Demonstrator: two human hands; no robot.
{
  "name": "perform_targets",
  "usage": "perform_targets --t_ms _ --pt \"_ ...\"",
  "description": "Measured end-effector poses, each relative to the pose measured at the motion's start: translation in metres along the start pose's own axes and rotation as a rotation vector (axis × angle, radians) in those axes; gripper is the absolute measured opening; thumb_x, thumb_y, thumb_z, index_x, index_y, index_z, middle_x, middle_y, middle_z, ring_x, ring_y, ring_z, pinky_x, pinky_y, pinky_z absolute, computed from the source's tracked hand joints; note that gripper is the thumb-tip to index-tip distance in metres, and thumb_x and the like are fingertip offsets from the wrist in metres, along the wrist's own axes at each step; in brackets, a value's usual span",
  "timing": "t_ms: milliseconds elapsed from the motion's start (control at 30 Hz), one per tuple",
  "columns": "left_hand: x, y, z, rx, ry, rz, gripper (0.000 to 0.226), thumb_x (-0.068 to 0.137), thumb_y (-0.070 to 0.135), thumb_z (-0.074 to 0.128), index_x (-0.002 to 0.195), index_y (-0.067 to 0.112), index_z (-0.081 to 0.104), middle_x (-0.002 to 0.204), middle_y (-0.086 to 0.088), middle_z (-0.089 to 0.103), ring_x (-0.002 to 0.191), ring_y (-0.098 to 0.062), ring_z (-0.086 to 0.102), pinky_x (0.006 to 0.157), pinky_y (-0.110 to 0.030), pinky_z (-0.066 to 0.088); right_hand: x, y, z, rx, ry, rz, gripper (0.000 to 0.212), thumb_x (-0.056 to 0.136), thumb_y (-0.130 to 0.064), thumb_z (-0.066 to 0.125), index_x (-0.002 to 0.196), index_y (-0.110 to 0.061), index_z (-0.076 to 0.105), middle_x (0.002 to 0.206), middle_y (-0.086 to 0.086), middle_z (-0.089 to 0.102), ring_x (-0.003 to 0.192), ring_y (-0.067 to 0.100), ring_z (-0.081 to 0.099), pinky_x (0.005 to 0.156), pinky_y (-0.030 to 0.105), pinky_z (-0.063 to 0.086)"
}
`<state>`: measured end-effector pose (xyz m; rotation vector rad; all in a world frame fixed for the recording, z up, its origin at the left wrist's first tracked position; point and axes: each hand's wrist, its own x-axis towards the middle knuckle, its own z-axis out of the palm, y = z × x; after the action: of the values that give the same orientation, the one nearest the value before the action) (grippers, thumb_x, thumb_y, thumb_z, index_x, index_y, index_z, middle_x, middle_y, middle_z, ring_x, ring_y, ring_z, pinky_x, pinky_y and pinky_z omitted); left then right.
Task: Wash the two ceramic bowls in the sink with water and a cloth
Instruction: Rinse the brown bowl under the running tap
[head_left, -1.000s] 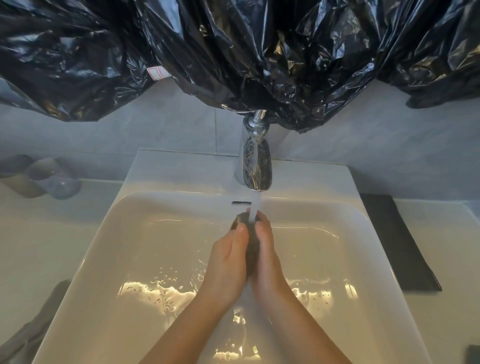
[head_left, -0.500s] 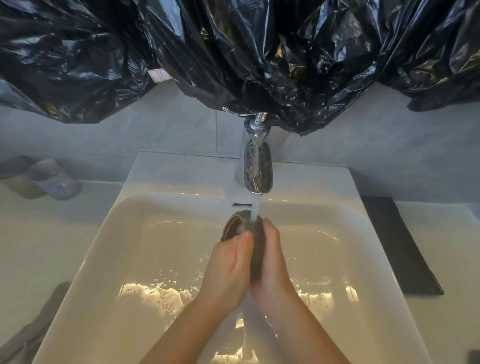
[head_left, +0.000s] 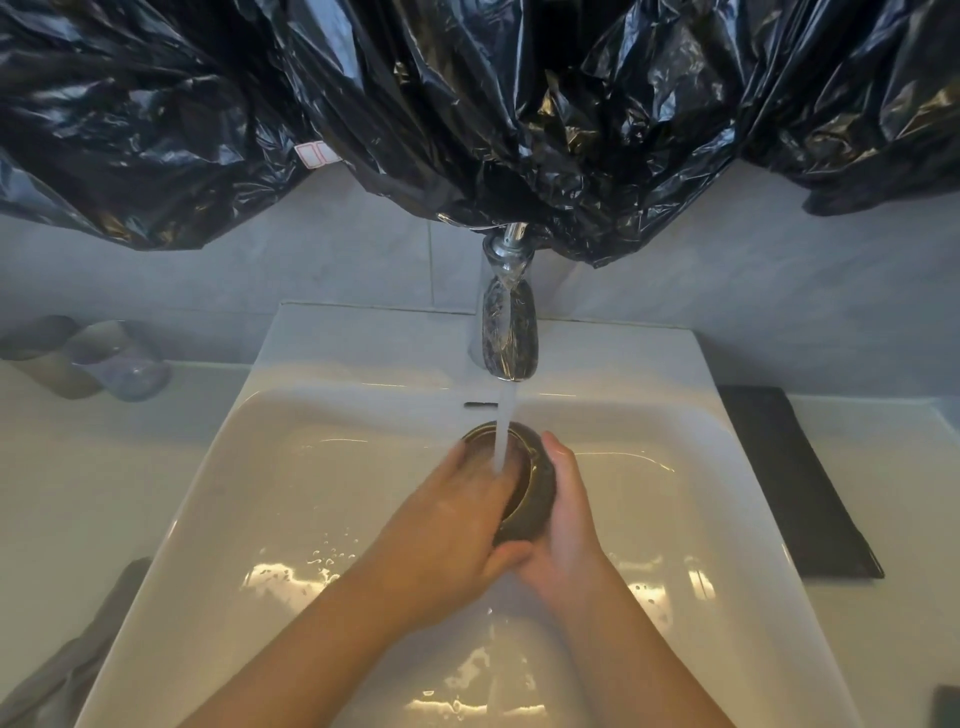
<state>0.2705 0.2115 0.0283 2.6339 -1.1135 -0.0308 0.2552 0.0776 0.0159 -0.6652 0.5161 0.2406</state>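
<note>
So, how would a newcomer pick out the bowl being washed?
Find the white rectangular ceramic sink and its chrome tap. Under the running water, the left hand and right hand hold a dark round ceramic bowl tipped sideways. Its brassy rim ring sets it apart from the flat black mat beside the sink.

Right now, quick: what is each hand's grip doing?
Left hand: fingers lie over the mouth of the bowl; grip cannot be told.
Right hand: curled round the bowl, holding it.

One left hand (head_left: 452, 525), one right hand (head_left: 569, 525), one bowl (head_left: 537, 501), one tap (head_left: 509, 332), one sink (head_left: 363, 338), two cups (head_left: 120, 359), one mat (head_left: 789, 483).
</note>
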Motion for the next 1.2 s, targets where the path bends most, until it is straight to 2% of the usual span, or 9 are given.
perform_targets --t_ms 67,200,400,633,733,800,1000,1100,1200 --pt "-0.002 0.006 -0.001 0.171 0.016 -0.078 0.068 0.084 0.060 0.035 0.131 0.015 0.051 0.115 0.002 0.067 0.107 -0.014 0.064 0.114 -0.057 0.022 0.000 0.002 0.001 -0.010 -0.003 -0.058 0.049 0.093 -0.049 0.045 0.096 -0.010 0.076 0.089 0.013 0.076 0.080 0.025 0.075 0.063 0.031 0.058" --pt "-0.005 0.013 0.000 0.087 0.094 -0.097 0.025 0.074 0.048 0.054 0.072 0.025 0.063 0.060 0.011 0.064 0.056 -0.008 0.064 0.107 -0.039 0.025 0.000 0.006 0.001 -0.045 -0.002 -0.134 0.059 0.081 -0.051 0.053 0.119 -0.007 0.066 0.094 0.014 0.075 0.083 0.026 0.074 0.062 0.032 0.059" --pt "0.003 0.028 -0.004 -0.654 0.068 -0.255 0.017 0.086 0.025 0.062 0.102 0.022 0.059 0.094 0.009 0.061 0.088 -0.008 0.057 0.078 -0.031 0.051 0.000 0.015 -0.006 -0.029 -0.084 -0.171 0.057 0.075 -0.058 0.058 0.100 -0.008 0.070 0.083 0.009 0.073 0.079 0.021 0.071 0.068 0.031 0.056" --pt "0.000 -0.036 0.004 0.183 0.071 0.251 0.019 0.091 0.035 0.047 0.082 0.028 0.062 0.077 0.011 0.061 0.076 -0.008 0.064 0.115 -0.047 0.019 0.003 -0.001 -0.009 0.061 -0.062 -0.070 0.057 0.090 -0.051 0.043 0.107 -0.005 0.071 0.099 0.019 0.073 0.091 0.031 0.069 0.082 0.041 0.050" --pt "0.005 -0.021 0.002 0.027 0.063 0.176 0.031 0.092 0.043 0.046 0.077 0.021 0.063 0.073 0.006 0.060 0.070 -0.015 0.061 0.081 -0.034 0.050 0.005 0.008 -0.008 0.076 -0.063 -0.067 0.054 0.092 -0.046 0.043 0.096 -0.006 0.079 0.095 0.016 0.075 0.086 0.027 0.072 0.083 0.039 0.049" --pt "0.005 -0.007 0.001 -0.123 0.108 0.112 0.032 0.092 0.044 0.045 0.083 0.019 0.063 0.077 0.006 0.060 0.072 -0.015 0.059 0.060 -0.029 0.050 0.003 0.008 -0.006 0.067 -0.085 -0.069 0.051 0.086 -0.047 0.049 0.093 -0.007 0.080 0.096 0.015 0.075 0.088 0.027 0.072 0.084 0.037 0.052" --pt "0.000 -0.035 0.007 0.086 0.179 0.287 0.028 0.094 0.037 0.047 0.086 0.020 0.067 0.087 0.004 0.066 0.084 -0.016 0.061 0.106 -0.030 0.035 0.006 0.001 -0.011 0.044 -0.057 -0.038 0.059 0.088 -0.049 0.050 0.119 -0.002 0.069 0.118 0.024 0.066 0.110 0.036 0.061 0.093 0.044 0.046" --pt "-0.002 -0.011 0.012 -0.001 0.213 0.124 0.026 0.088 0.037 0.052 0.075 0.016 0.063 0.071 0.002 0.057 0.069 -0.021 0.058 0.090 -0.027 0.040 0.004 0.005 -0.008 0.086 -0.075 -0.060 0.058 0.085 -0.049 0.051 0.110 -0.002 0.073 0.110 0.021 0.070 0.102 0.033 0.067 0.091 0.040 0.050" --pt "0.001 0.016 0.012 -0.150 0.285 -0.026 0.025 0.084 0.037 0.051 0.079 0.016 0.063 0.073 0.002 0.058 0.066 -0.021 0.057 0.072 -0.029 0.043 0.005 0.014 -0.011 0.071 -0.075 -0.063 0.068 0.090 -0.054 0.047 0.124 0.003 0.064 0.122 0.025 0.063 0.123 0.039 0.057 0.109 0.045 0.042"
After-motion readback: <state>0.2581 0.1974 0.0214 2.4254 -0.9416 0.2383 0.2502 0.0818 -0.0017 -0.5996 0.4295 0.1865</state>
